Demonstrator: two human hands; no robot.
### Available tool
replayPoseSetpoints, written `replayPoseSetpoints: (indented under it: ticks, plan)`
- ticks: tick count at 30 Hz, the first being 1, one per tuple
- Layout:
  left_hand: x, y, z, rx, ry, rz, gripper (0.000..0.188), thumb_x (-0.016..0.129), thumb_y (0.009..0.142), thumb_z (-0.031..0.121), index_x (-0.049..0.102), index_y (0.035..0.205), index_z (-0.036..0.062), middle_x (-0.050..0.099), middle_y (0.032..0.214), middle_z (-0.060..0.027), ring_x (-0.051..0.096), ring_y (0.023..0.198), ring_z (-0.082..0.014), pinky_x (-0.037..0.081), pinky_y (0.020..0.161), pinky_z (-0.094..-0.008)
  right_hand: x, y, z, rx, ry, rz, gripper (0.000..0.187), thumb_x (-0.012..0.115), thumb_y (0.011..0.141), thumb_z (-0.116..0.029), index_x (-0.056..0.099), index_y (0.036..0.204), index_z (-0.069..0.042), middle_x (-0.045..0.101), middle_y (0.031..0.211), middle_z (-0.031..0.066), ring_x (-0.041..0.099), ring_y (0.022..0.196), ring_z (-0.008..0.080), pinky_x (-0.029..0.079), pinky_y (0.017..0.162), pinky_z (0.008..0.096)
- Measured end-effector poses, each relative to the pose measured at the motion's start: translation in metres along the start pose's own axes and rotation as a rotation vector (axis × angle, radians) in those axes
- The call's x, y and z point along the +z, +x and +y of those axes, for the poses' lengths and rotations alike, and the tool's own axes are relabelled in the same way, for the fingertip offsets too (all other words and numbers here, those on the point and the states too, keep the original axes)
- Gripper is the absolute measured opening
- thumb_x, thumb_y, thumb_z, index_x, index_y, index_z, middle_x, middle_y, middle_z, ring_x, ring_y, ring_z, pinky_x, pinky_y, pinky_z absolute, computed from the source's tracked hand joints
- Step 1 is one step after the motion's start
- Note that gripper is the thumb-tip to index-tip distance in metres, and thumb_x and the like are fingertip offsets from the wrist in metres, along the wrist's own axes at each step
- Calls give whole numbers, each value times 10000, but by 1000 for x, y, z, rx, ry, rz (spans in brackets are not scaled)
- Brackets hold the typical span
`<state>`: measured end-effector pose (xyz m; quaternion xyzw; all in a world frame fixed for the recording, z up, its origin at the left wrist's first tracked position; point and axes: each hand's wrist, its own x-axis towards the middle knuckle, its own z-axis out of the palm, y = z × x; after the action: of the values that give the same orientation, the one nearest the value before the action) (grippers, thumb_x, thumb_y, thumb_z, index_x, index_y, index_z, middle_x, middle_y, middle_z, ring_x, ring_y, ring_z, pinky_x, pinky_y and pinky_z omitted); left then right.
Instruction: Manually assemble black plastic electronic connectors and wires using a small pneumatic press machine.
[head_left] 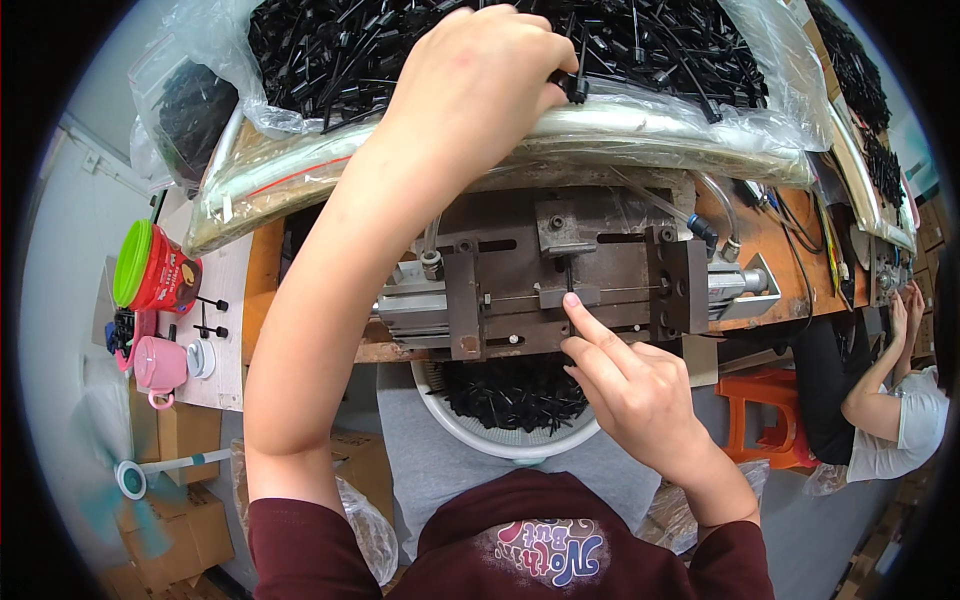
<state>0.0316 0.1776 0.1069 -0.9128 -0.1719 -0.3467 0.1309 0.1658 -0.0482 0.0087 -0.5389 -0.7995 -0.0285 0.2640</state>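
Fingers on metal fixture

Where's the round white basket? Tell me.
In the head view, the round white basket is just below centre, partly hidden by the metal fixture, with the right hand at its upper right.

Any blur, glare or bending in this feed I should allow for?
Head view: blades of the fan smear; head view: glare streaks the plastic-wrapped tray rim, which bows, probably fisheye distortion; head view: corners go black, while left hand and right hand look fairly sharp.
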Motion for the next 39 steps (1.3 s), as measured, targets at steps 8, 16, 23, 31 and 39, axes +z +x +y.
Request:
replayPoseSetpoints:
  ticks: [8,16,23,31,39]
  plan:
    - [-40,-54,60,-300,-534,-19,252,812,748,76,765,994,49,690,909,-49,622,740,-151,512,664,-277,-32,34,14,73,188,152,252,787,794,-127,674,1000,-35,724,1050,106,664,643,224,539,607,326]
    - [-43,-122,144,-360,-448,-114,319,813,728,45,713,1026,-10,662,1272,-205,700,949,-318,574,790,-351,-49,146,52,-87,-58,429,220,798,824,-101,706,1011,-30,554,751,-30,398,573,51,327,522,220]
    - [-11,-132,161,-356,-247,-172,249,794,748,94,719,975,24,690,1263,-144,681,686,-188,547,653,-286,-48,165,58,154,175,86,235,746,849,-123,656,1001,32,617,809,117,598,718,213,492,672,332]
    - [-9,-127,160,-361,-220,-226,265,812,734,141,731,964,36,697,1247,-147,648,598,-189,532,602,-280,-45,136,80,155,190,221,207,778,829,-103,667,976,-11,552,783,-14,435,626,62,365,552,228]
    - [-43,-101,134,-340,-351,-217,329,834,754,207,735,1027,52,730,1162,-122,725,789,-222,565,688,-300,-37,113,70,82,134,329,210,797,812,-106,694,977,-28,596,864,5,476,624,74,380,551,241]
